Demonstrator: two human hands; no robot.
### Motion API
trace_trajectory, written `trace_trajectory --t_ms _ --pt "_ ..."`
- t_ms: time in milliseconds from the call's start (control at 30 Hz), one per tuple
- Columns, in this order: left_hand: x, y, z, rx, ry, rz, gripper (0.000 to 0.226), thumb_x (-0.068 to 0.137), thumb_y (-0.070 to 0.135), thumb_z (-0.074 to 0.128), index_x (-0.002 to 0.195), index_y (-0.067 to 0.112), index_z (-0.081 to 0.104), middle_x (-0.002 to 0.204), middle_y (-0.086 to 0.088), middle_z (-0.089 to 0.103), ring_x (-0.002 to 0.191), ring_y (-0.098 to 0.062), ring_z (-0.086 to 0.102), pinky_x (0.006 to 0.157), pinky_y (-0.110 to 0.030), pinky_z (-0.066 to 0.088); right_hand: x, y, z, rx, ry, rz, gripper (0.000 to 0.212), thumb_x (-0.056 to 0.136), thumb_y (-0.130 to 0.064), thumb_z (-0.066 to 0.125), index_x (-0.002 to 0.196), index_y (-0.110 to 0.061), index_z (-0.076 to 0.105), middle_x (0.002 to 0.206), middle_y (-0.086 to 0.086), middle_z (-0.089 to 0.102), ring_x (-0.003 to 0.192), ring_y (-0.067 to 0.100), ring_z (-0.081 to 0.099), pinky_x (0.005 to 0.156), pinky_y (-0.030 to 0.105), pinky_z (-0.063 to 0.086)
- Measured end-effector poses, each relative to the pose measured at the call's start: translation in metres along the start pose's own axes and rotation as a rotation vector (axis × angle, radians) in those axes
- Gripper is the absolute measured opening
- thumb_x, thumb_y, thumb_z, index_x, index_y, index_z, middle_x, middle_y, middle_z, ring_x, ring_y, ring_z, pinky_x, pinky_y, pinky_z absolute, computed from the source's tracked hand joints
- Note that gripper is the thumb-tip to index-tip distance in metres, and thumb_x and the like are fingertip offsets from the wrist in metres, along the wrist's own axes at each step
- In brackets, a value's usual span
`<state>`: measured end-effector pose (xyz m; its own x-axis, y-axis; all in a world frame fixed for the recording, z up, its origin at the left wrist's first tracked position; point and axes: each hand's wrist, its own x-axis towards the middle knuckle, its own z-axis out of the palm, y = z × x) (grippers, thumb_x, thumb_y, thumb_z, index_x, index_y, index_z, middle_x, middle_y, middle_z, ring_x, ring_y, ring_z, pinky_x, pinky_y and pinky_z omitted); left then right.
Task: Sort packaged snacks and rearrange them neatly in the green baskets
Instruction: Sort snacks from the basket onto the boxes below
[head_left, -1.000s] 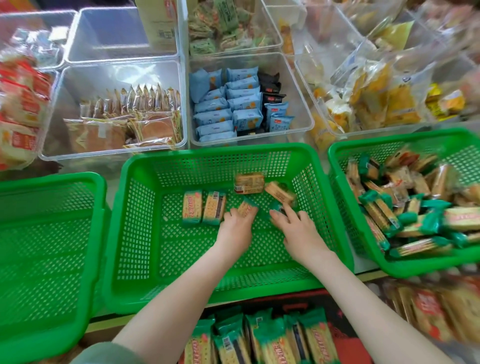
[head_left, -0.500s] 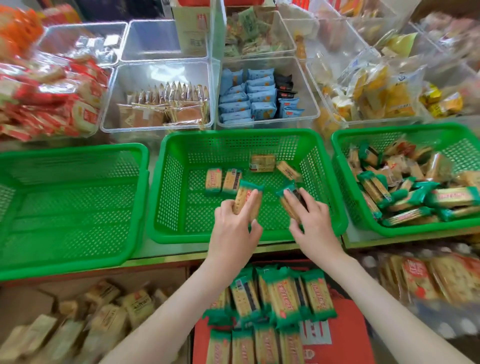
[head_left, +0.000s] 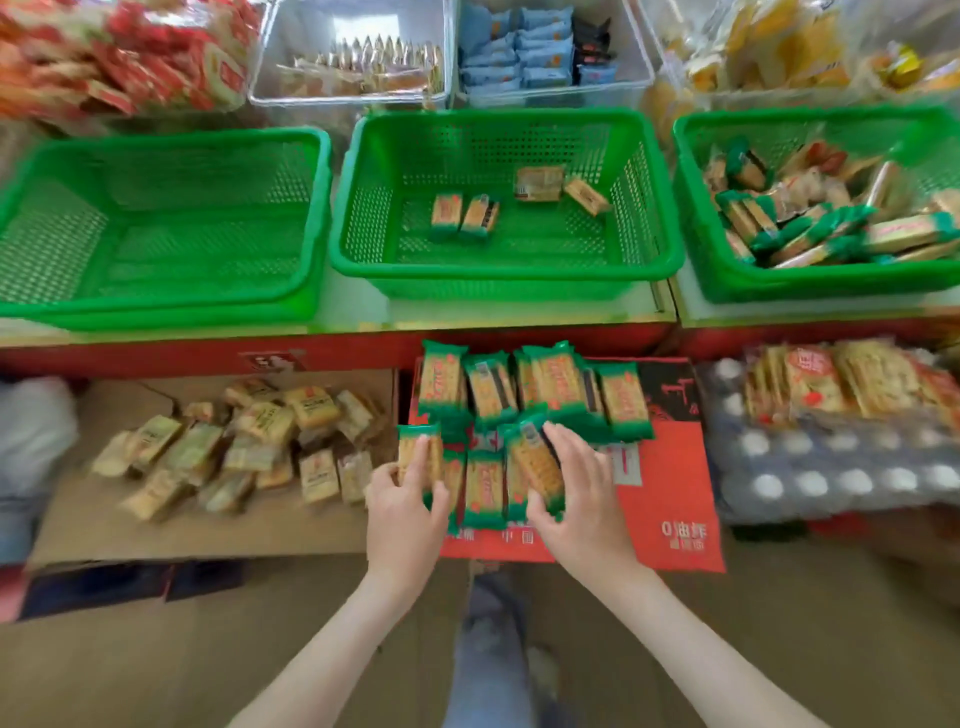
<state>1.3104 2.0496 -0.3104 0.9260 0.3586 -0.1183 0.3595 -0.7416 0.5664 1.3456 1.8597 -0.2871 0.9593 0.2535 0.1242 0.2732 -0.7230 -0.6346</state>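
Note:
Three green baskets stand in a row on the shelf. The left basket (head_left: 156, 291) holds nothing. In the middle basket (head_left: 504, 270) lie two green-ended packets (head_left: 465, 214) and two tan packets (head_left: 558, 187). The right basket (head_left: 810, 283) holds a jumbled heap of packets. Below, on a red box (head_left: 670, 499), lie rows of green-ended cracker packets (head_left: 535, 387). My left hand (head_left: 402, 514) grips one green-ended packet (head_left: 420, 452) over these rows. My right hand (head_left: 584, 499) grips another green-ended packet (head_left: 535, 460) beside it.
A cardboard box (head_left: 171, 530) with several tan packets (head_left: 249, 452) sits at lower left. Clear bins (head_left: 353, 98) of other snacks stand behind the baskets. Red-wrapped packets (head_left: 130, 57) pile at upper left. Wrapped bottles (head_left: 831, 473) with packets on top stand at lower right.
Both hands have lifted a packet each out of the middle basket and brought them down to the rows on the red box. The view has tilted downward.

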Motion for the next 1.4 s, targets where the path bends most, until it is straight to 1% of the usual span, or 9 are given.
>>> trace_trajectory --t_ms 167,333,500,700,933,1067,1167,1300,1400 --pt "-0.007 -0.022 0.043 0.003 -0.08 -0.076 0.055 0.097 0.023 0.052 0.149 0.026 0.035 0.122 -0.021 0.044 0.117 -0.039 0.041 0.097 -0.038 0.038 -0.023 0.018 0.064 -0.054 -0.12 0.141 0.065 0.079 -0.011 0.068 0.129 -0.021 0.028 0.138 0.013 0.044 0.114 0.035 0.043 0.098 0.052 0.041" --pt "-0.005 -0.018 0.056 0.054 -0.122 -0.033 0.055 0.101 0.032 0.045 0.153 0.024 0.027 0.139 -0.025 0.036 0.125 -0.038 0.035 0.103 -0.04 0.033 -0.004 0.024 0.083 -0.287 -0.206 0.343 0.049 0.095 -0.029 0.052 0.135 -0.007 0.034 0.147 0.016 0.034 0.126 0.037 0.036 0.106 0.047 0.031" --pt "-0.011 -0.002 0.039 0.143 -0.041 0.225 0.054 0.09 0.017 0.062 0.142 0.013 0.048 0.14 -0.032 0.041 0.127 -0.047 0.043 0.102 -0.053 0.041 -0.007 0.01 0.066 -0.209 -0.121 0.213 0.048 0.094 -0.028 0.052 0.135 -0.008 0.037 0.147 0.013 0.033 0.131 0.031 0.031 0.107 0.046 0.028" --pt "0.021 0.049 -0.001 0.116 0.069 0.513 0.05 0.081 0.002 0.071 0.129 0.002 0.058 0.125 -0.029 0.057 0.116 -0.043 0.057 0.091 -0.05 0.05 0.031 -0.005 0.027 -0.143 0.085 -0.027 0.048 0.084 -0.013 0.065 0.126 -0.009 0.042 0.126 0.012 0.052 0.112 0.028 0.045 0.092 0.046 0.045" --pt "0.118 0.1 -0.035 0.109 0.126 0.55 0.044 0.087 0.008 0.059 0.13 0.0 0.057 0.126 -0.028 0.056 0.114 -0.043 0.055 0.092 -0.051 0.051 0.132 -0.011 -0.022 -0.13 0.205 -0.104 0.04 0.086 -0.015 0.05 0.124 -0.002 0.044 0.12 0.016 0.052 0.109 0.027 0.041 0.097 0.037 0.035" --pt "0.197 0.119 -0.045 0.086 0.129 0.546 0.046 0.088 0.006 0.059 0.133 0.001 0.054 0.129 -0.029 0.053 0.116 -0.044 0.052 0.097 -0.05 0.046 0.206 -0.001 -0.037 -0.142 0.216 -0.1 0.044 0.085 -0.004 0.059 0.126 0.003 0.046 0.121 0.02 0.051 0.11 0.028 0.038 0.098 0.033 0.027" --pt "0.262 0.132 -0.043 0.109 0.061 0.514 0.051 0.088 0.009 0.06 0.138 0.004 0.049 0.131 -0.028 0.051 0.115 -0.044 0.05 0.096 -0.05 0.044 0.269 0.018 -0.042 -0.151 0.161 0.019 0.053 0.086 -0.003 0.058 0.135 0.005 0.039 0.13 0.023 0.046 0.117 0.037 0.04 0.102 0.037 0.026" --pt "0.342 0.147 -0.02 0.262 -0.001 0.599 0.058 0.084 0.005 0.059 0.14 0.008 0.048 0.132 -0.032 0.049 0.114 -0.046 0.052 0.094 -0.048 0.044 0.345 0.059 -0.039 -0.219 -0.004 0.268 0.071 0.092 -0.011 0.053 0.15 0.001 0.013 0.154 0.021 0.021 0.139 0.035 0.022 0.115 0.038 0.014" --pt "0.385 0.159 0.01 0.532 -0.083 0.673 0.065 0.092 0.009 0.047 0.153 0.018 0.025 0.153 -0.025 0.026 0.138 -0.037 0.03 0.112 -0.044 0.024 0.38 0.093 -0.031 -0.337 -0.103 0.37 0.075 0.097 -0.018 0.048 0.153 -0.004 -0.001 0.159 0.019 0.004 0.145 0.033 0.01 0.118 0.038 0.007"
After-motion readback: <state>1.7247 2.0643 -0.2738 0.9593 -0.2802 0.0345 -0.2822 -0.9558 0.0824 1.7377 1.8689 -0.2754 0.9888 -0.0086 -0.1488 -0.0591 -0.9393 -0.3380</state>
